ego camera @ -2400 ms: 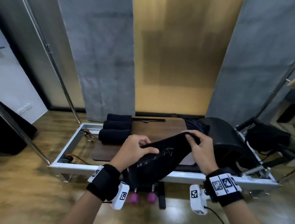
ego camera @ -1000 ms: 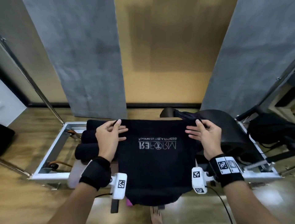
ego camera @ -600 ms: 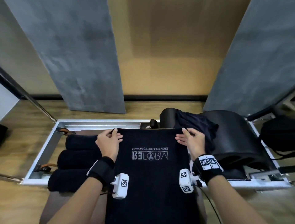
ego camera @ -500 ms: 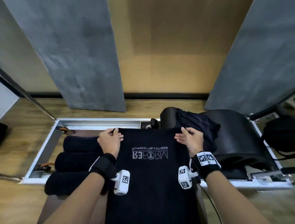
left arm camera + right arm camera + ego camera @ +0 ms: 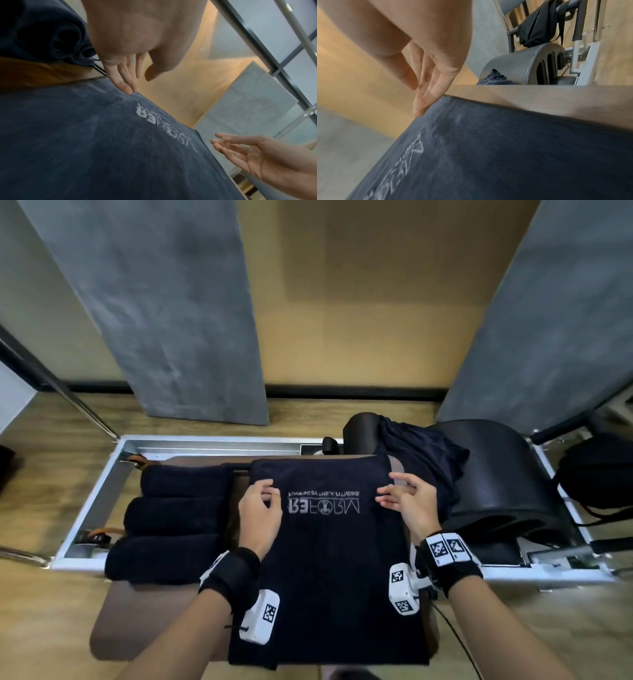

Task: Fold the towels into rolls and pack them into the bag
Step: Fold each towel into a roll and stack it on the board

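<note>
Your dark towel [image 5: 329,546] now lies flat on the brown board [image 5: 144,611], its far edge released. Your left hand [image 5: 258,517] and right hand [image 5: 409,508] have slid back from that edge, fingers relaxed, fingertips [image 5: 127,90] grazing cloth. Three rolled towels [image 5: 171,522] remain at nine o'clock.
</note>
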`<state>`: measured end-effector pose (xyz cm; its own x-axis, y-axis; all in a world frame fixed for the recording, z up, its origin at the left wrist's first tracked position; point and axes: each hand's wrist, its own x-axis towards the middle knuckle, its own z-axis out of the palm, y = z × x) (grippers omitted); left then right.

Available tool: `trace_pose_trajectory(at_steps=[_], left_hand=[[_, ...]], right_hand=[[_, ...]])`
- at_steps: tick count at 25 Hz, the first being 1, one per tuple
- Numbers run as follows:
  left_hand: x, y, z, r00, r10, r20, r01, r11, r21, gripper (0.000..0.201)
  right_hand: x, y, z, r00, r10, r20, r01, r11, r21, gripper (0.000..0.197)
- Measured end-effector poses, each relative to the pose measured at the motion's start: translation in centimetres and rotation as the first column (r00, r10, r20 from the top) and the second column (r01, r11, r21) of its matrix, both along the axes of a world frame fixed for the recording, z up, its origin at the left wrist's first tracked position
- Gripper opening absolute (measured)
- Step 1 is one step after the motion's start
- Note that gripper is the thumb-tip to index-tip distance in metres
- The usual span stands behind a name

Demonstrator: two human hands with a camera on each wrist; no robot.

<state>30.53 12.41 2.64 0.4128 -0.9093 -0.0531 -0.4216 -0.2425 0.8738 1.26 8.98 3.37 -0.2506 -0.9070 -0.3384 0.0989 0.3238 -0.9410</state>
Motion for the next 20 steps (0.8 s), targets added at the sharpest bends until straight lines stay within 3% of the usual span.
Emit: trace_pose_trajectory(at_steps=[3, 6, 9, 12, 16, 20], left_hand=[[0.4, 5.0, -0.4, 0.997, -0.082, 0.006, 0.082, 0.997, -0.013, 0.011], [1.3, 10.4, -0.9, 0.986, -0.142, 0.082, 0.142, 0.990, 0.003, 0.019], [2.2, 15.5, -1.4, 0.968, -0.188, 0.166, 0.185, 0.982, 0.034, 0.020], [3.4, 19.4, -2.0, 0.943, -0.220, 0.251, 0.201, 0.974, 0.101, 0.020], [4.3, 22.7, -2.3, 0.892, -0.284, 0.351, 0.229, 0.955, 0.190, 0.012], [3.7, 22.7, -2.0, 0.854, -0.309, 0.418, 0.252, 0.949, 0.188, 0.022]], right_hand=[[0.2, 5.4, -0.1, 0.992, 0.103, -0.074, -0.101, 0.994, 0.034, 0.017], [0.2, 11.5, -0.9, 0.954, 0.188, -0.235, -0.173, 0.982, 0.081, 0.009], [-0.4, 16.8, -1.9, 0.865, 0.266, -0.426, -0.219, 0.963, 0.158, 0.013], [-1.2, 20.6, -2.6, 0.769, 0.273, -0.578, -0.174, 0.960, 0.221, 0.019], [-2.0, 23.2, -3.0, 0.696, 0.272, -0.664, -0.152, 0.960, 0.234, 0.023], [-1.9, 23.1, -2.6, 0.688, 0.291, -0.665, -0.177, 0.956, 0.235, 0.022]])
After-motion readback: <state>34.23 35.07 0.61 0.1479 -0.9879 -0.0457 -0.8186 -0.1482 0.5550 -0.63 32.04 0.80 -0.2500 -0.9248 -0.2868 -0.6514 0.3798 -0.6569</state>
